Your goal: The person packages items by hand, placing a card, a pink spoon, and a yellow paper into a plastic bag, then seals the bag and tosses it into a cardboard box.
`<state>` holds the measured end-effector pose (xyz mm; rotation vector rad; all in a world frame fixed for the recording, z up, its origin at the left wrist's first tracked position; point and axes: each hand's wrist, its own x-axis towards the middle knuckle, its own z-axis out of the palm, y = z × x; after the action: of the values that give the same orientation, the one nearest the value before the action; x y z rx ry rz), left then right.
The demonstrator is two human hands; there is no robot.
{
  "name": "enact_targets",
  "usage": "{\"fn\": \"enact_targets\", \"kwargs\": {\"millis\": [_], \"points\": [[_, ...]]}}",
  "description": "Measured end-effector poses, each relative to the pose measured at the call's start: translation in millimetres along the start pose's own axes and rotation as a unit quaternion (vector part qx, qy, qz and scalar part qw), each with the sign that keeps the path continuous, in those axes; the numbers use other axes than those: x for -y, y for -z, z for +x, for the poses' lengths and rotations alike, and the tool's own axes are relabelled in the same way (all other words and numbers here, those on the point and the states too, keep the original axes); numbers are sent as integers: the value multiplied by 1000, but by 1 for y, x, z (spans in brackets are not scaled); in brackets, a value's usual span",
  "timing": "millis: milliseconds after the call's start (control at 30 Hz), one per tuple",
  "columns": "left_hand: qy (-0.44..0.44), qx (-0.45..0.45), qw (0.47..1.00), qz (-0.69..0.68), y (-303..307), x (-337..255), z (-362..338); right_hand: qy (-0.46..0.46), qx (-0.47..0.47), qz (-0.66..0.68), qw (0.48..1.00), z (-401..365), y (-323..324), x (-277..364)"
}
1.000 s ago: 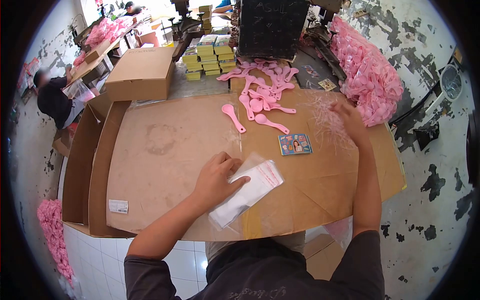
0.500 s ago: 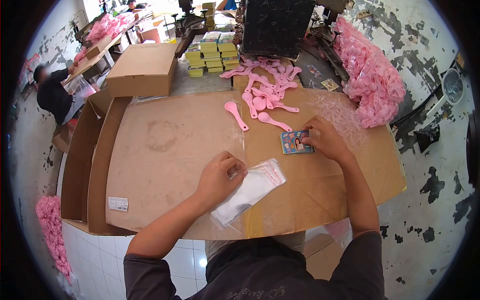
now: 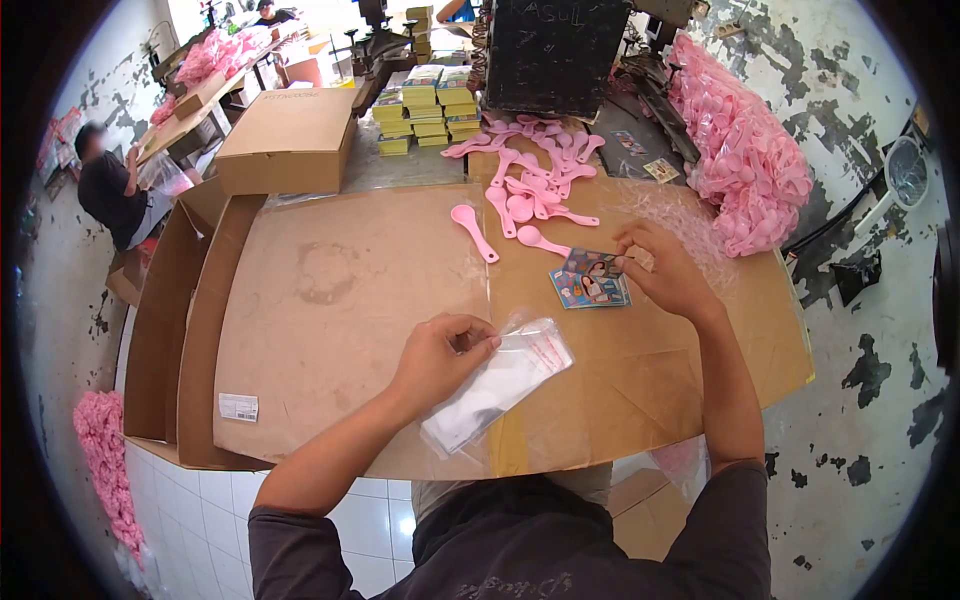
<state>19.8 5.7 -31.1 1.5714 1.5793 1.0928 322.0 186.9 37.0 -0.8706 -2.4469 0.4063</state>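
Note:
My right hand [image 3: 662,268] pinches the edge of one printed card [image 3: 592,263], which is tilted up over a small stack of similar colourful cards [image 3: 588,290] on the cardboard. My left hand [image 3: 445,352] is closed, thumb against fingers, on the upper edge of a clear plastic bag [image 3: 518,338]. This bag is on top of a pile of flat clear bags [image 3: 490,385] with a white look and red print near one end. Just beyond the cards, a pink spoon [image 3: 540,240] lies with its handle end close to the lifted card.
More pink spoons [image 3: 535,185] lie heaped at the back middle. Stacks of cards [image 3: 425,100] stand behind, beside a closed cardboard box [image 3: 285,140]. Large bags of pink spoons [image 3: 735,160] are on the right. A person [image 3: 110,185] works at the far left.
My right hand has lifted the top card off the stack, tilting it up and away from me. My left fingers have raised the bag's edge slightly. The person at far left has shifted.

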Motion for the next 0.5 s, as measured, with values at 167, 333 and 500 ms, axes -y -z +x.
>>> {"fn": "enact_targets", "kwargs": {"millis": [167, 333, 500], "points": [[-10, -9, 999, -38, -4, 4, 1, 32, 127, 322, 938, -10, -8, 41], [38, 24, 999, 2, 5, -10, 0, 103, 283, 216, 929, -20, -48, 66], [-18, -3, 962, -274, 5, 21, 8, 100, 243, 226, 938, -25, -59, 62]]}}
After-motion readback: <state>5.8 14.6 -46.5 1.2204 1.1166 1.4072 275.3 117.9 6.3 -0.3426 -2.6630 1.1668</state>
